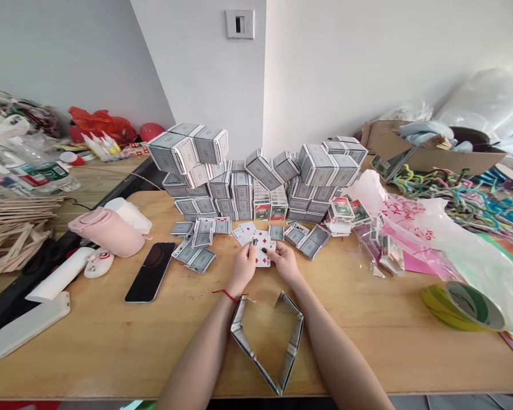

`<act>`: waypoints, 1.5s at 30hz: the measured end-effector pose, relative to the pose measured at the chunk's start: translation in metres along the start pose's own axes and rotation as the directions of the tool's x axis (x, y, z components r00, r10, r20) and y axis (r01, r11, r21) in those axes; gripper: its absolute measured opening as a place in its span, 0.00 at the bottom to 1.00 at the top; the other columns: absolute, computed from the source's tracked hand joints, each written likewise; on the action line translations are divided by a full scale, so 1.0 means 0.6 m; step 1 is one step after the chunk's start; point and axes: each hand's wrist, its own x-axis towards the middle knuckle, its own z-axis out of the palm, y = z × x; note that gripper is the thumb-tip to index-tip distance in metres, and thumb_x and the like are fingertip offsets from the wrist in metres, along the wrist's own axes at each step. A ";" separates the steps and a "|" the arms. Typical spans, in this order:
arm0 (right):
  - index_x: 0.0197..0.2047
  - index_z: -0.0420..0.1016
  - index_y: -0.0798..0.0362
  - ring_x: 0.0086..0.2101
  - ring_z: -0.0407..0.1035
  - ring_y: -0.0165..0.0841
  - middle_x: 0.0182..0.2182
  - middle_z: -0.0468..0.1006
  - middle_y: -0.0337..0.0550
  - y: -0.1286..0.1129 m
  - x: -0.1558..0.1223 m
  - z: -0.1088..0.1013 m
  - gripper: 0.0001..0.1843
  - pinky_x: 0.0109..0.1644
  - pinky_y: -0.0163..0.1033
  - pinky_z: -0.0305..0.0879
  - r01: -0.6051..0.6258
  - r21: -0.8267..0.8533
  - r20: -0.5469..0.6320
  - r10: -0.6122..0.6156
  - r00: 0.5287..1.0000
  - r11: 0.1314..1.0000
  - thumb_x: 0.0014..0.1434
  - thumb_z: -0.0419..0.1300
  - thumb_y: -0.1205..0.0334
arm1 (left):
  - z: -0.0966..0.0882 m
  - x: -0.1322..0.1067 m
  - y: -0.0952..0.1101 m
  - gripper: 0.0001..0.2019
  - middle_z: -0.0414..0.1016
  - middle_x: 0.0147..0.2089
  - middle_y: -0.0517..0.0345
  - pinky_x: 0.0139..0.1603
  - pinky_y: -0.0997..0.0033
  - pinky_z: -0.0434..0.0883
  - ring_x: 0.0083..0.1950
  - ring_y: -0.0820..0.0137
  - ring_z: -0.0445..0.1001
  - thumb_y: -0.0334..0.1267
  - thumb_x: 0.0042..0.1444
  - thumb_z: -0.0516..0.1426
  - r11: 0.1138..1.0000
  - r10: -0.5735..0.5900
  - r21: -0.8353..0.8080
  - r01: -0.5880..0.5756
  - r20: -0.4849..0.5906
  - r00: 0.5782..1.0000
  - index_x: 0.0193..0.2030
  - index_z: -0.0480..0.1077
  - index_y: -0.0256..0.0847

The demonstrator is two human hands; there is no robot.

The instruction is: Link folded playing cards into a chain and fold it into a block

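Note:
Between my two hands, at the middle of the table, is a playing card (263,257), a five of diamonds, face up. My left hand (243,263) pinches its left edge, thumb on top. On the other side, my right hand (284,261) grips the right edge the same way. Just beyond lie a few loose face-up cards (243,232). Between my forearms stands an open, angular ring of joined folded cards (297,336), with a gap at its far end. Whether one card or several are stacked in my hands I cannot tell.
Card-built blocks (241,188) are piled at the back. Loose card pieces (200,259) lie left, others (312,242) right. A phone (150,272), a pink bottle (109,230) and a white power bank (32,324) lie left; a tape roll (464,306) and plastic bag (414,216) right.

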 end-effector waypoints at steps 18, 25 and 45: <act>0.32 0.74 0.54 0.26 0.69 0.33 0.28 0.77 0.42 -0.005 0.000 -0.001 0.15 0.31 0.38 0.66 -0.005 -0.005 0.037 0.006 0.999 1.000 0.48 0.58 0.51 | -0.005 0.003 -0.004 0.22 0.62 0.14 0.56 0.23 0.72 0.47 0.18 0.75 0.54 0.44 0.55 0.47 0.963 0.041 0.268 -0.012 -0.100 0.994 0.13 0.59 0.39; 0.34 0.74 0.53 0.29 0.71 0.35 0.29 0.77 0.42 -0.010 0.000 -0.003 0.15 0.34 0.40 0.67 0.002 -0.008 0.085 -0.001 0.996 1.000 0.49 0.56 0.51 | -0.010 0.004 -0.007 0.18 0.61 0.15 0.59 0.24 0.73 0.50 0.20 0.75 0.56 0.42 0.55 0.48 0.972 0.081 0.225 -0.066 -0.055 0.995 0.16 0.59 0.40; 0.43 0.71 0.53 0.33 0.71 0.36 0.36 0.77 0.46 0.001 -0.004 0.001 0.16 0.35 0.37 0.65 0.178 -0.292 -0.098 -0.214 0.972 0.940 0.52 0.52 0.57 | 0.000 0.000 -0.018 0.06 0.68 0.24 0.55 0.27 0.73 0.53 0.25 0.69 0.65 0.37 0.54 0.51 0.979 0.093 0.178 -0.105 0.072 0.993 0.32 0.68 0.40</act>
